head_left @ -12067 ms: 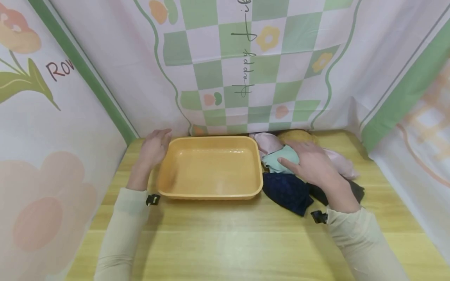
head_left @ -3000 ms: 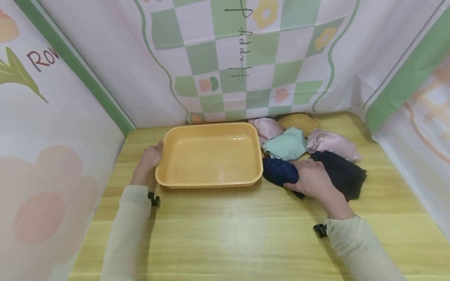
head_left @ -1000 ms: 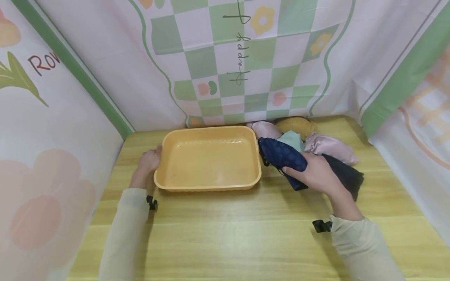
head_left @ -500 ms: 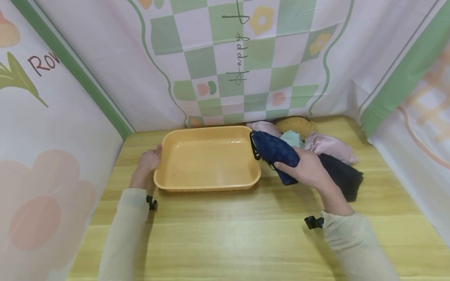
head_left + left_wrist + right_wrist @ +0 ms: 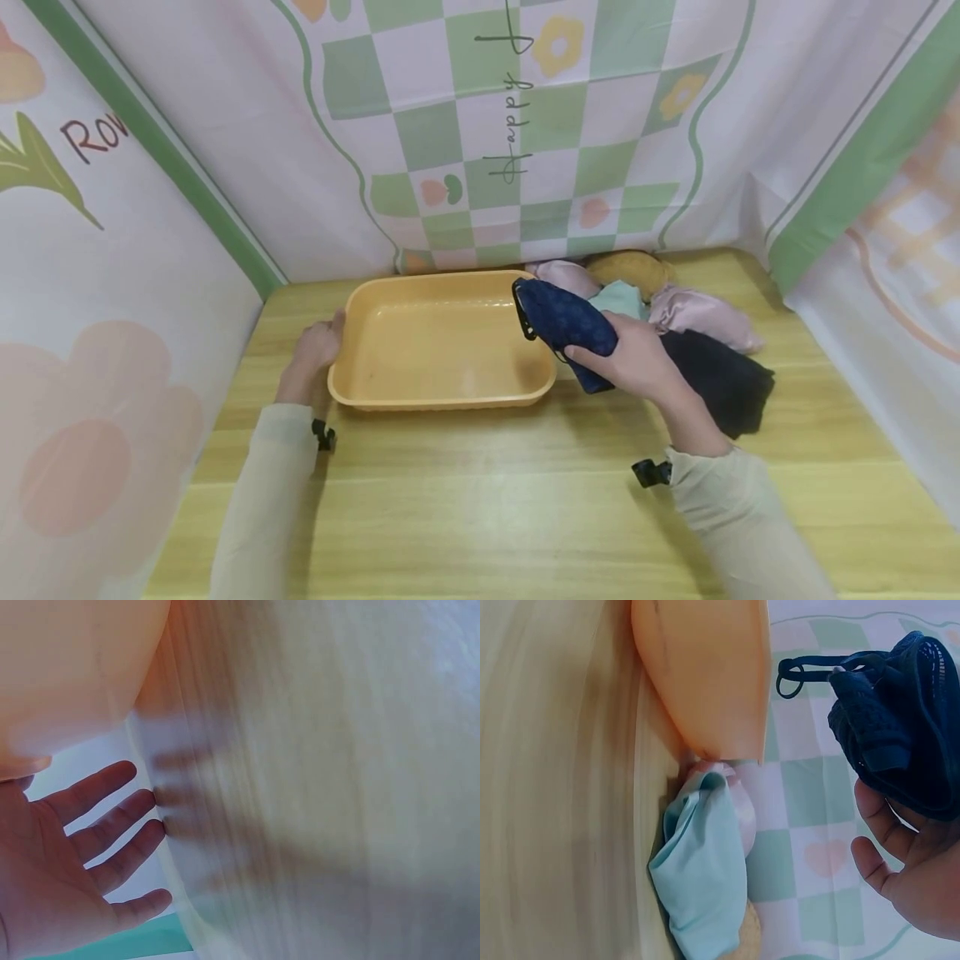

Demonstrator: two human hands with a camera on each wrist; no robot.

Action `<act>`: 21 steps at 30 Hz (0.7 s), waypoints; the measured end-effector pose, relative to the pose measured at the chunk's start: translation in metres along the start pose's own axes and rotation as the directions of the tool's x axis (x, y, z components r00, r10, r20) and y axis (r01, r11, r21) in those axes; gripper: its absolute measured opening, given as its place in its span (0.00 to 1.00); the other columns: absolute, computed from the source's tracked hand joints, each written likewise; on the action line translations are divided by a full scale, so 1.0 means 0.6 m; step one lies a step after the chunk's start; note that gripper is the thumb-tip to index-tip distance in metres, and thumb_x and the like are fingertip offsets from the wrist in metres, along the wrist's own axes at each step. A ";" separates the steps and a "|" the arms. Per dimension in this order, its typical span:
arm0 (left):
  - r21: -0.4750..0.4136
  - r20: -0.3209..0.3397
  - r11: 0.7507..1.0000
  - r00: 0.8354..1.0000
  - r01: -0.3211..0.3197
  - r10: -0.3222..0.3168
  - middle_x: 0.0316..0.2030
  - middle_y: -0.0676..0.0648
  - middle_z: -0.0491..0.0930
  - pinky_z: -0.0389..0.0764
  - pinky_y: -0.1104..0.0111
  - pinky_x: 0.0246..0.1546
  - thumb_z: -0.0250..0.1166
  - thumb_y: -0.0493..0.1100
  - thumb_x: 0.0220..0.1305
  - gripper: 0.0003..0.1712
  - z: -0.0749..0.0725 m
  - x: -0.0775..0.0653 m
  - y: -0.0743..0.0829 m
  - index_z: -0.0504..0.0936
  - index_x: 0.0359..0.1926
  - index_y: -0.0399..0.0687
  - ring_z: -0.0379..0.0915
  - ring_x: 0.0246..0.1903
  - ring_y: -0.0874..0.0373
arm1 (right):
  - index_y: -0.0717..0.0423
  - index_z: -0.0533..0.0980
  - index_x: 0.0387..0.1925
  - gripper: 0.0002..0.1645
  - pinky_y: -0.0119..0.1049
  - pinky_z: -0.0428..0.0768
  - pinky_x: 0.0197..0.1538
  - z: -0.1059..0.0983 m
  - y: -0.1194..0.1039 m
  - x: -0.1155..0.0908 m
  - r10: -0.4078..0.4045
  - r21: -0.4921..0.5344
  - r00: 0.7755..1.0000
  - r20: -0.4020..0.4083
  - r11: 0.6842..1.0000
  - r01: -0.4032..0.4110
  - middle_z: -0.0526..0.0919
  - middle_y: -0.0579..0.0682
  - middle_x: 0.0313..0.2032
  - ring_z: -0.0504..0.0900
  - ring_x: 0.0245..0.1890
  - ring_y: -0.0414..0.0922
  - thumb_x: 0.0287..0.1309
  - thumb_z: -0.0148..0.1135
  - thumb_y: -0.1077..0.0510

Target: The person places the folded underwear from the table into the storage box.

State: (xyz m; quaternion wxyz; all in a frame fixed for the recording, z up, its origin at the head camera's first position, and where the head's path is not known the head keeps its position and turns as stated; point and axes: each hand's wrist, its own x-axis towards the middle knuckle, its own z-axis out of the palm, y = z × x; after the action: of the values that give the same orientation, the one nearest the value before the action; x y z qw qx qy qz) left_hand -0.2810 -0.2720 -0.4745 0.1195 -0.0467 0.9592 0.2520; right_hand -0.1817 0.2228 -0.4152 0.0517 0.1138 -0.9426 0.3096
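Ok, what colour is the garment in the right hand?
The garment is dark navy blue; the head view shows it best.

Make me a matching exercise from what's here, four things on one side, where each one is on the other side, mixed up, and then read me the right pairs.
Things:
1. Navy bundle
2. Orange tray
3. Mustard bundle
4. Black cloth

Places:
A. Right beside the left hand
B. On the table, nearer the person than the pink bundle on the right
C. Gripped by the right hand
D. At the back, behind the mint cloth

Right pairs: 1-C, 2-A, 3-D, 4-B
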 end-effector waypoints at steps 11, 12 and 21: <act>0.011 0.016 1.000 1.000 -0.004 0.004 0.68 0.25 0.64 0.59 0.42 0.73 0.17 0.68 0.74 0.53 -0.005 -0.004 0.008 0.64 0.70 0.30 0.59 0.69 0.28 | 0.53 0.79 0.51 0.32 0.55 0.80 0.54 0.020 -0.015 0.018 -0.057 0.012 0.998 0.033 0.998 0.057 0.86 0.57 0.47 0.83 0.49 0.57 0.58 0.65 0.34; 0.011 0.018 1.000 1.000 -0.003 0.003 0.68 0.25 0.64 0.59 0.42 0.73 0.17 0.68 0.74 0.53 -0.004 -0.004 0.007 0.64 0.70 0.30 0.59 0.69 0.28 | 0.53 0.79 0.50 0.31 0.55 0.80 0.53 0.022 -0.017 0.019 -0.065 0.013 0.997 0.031 0.998 0.065 0.86 0.57 0.47 0.84 0.49 0.57 0.58 0.66 0.34; 0.011 0.016 1.000 1.000 0.004 -0.004 0.68 0.25 0.65 0.60 0.43 0.73 0.17 0.67 0.74 0.52 -0.004 -0.003 0.007 0.65 0.70 0.30 0.61 0.68 0.29 | 0.52 0.72 0.67 0.42 0.56 0.78 0.59 0.035 -0.030 0.030 -0.112 0.021 0.992 0.053 0.994 0.111 0.82 0.59 0.57 0.81 0.56 0.58 0.58 0.65 0.34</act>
State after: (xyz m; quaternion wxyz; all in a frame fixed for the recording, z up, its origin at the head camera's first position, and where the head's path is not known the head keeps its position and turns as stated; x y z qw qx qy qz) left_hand -0.2806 -0.2694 -0.4698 0.1279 -0.0460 0.9595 0.2466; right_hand -0.1954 0.1930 -0.4184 0.0422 0.1752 -0.9330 0.3114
